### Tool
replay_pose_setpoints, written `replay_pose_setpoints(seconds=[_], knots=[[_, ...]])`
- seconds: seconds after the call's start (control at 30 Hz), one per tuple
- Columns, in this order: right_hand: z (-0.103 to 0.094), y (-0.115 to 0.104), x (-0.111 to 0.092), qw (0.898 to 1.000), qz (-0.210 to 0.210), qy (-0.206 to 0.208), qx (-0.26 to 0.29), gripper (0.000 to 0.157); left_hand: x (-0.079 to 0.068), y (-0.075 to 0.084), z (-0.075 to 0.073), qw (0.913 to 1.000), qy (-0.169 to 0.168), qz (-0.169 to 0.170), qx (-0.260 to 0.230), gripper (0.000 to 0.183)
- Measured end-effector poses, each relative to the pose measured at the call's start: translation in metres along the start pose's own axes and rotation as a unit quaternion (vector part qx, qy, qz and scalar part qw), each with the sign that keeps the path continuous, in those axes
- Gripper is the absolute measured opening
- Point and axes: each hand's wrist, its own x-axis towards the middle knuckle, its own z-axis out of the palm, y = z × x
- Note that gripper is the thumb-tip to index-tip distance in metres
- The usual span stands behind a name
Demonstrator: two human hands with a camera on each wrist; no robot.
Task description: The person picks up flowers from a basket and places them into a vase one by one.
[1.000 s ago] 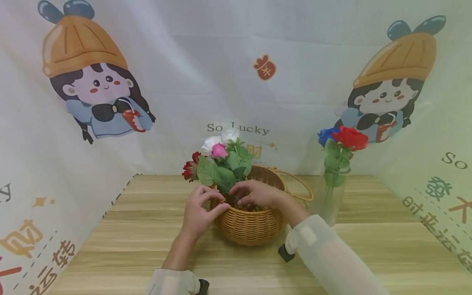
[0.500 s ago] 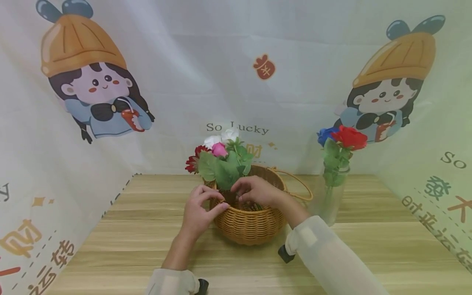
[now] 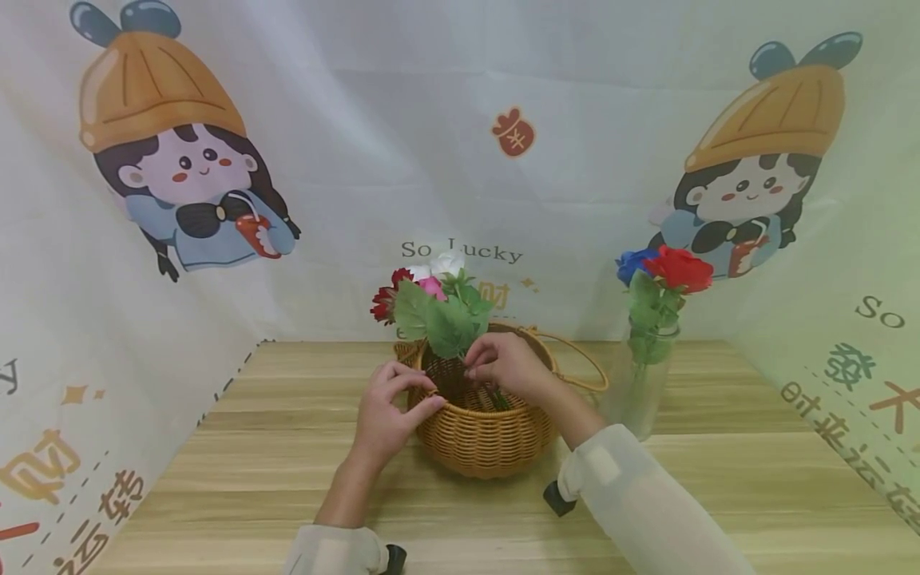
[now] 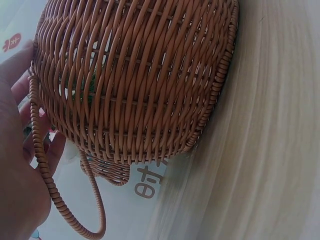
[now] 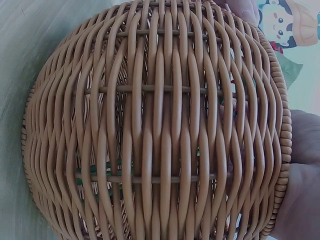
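A round wicker basket (image 3: 489,443) stands on the table. My left hand (image 3: 391,411) pinches its rim at the near left; in the left wrist view a woven handle loop (image 4: 55,195) hangs beside that palm. Over the basket's mouth, the fingers of my right hand (image 3: 513,371) pinch a stem below broad green leaves (image 3: 449,323). A dark red flower (image 3: 384,303) leans out left above those leaves. White roses (image 3: 449,263) and a pink rose (image 3: 433,286), partly covered by leaves, rise behind. Green stem ends show through the weave in the right wrist view.
A clear glass vase (image 3: 647,399) holding a blue rose (image 3: 632,265) and a red rose (image 3: 683,267) stands right of the basket. The basket's other handle loop (image 3: 592,363) sticks out toward it. A printed cloth (image 3: 345,160) hangs behind the wooden table (image 3: 251,463).
The dark red flower and its leaves have moved right and up, now overlapping the pink rose. My right hand has risen slightly and shifted right; the left hand stays on the rim.
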Motion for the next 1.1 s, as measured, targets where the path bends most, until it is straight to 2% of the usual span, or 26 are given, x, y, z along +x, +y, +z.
replay_pose_setpoints(seconds=[0.33, 0.67, 0.77, 0.93, 1.1], knots=[[0.0005, -0.0012, -0.0008, 0.999, 0.033, 0.039, 0.001, 0.015, -0.0002, 0.0017, 0.0000, 1.0000, 0.001, 0.006, -0.001, 0.020], [-0.0031, -0.0010, -0.0034, 0.996, 0.019, 0.077, -0.029, 0.014, 0.0023, 0.0005, 0.0017, 0.9999, -0.002, 0.009, -0.005, 0.019], [-0.0029, -0.0014, -0.0029, 0.996, 0.013, 0.086, -0.021, 0.013, 0.0015, 0.0007, 0.0008, 0.9999, 0.000, 0.008, -0.007, 0.019], [-0.0029, 0.0022, -0.0022, 0.994, -0.020, 0.108, 0.030, 0.015, 0.0001, 0.0000, -0.0004, 0.9999, -0.001, 0.008, -0.006, 0.019], [-0.0049, 0.0072, -0.0022, 0.983, -0.051, 0.134, 0.118, 0.017, 0.0000, -0.0012, 0.0002, 1.0000, 0.002, 0.006, -0.004, 0.019]])
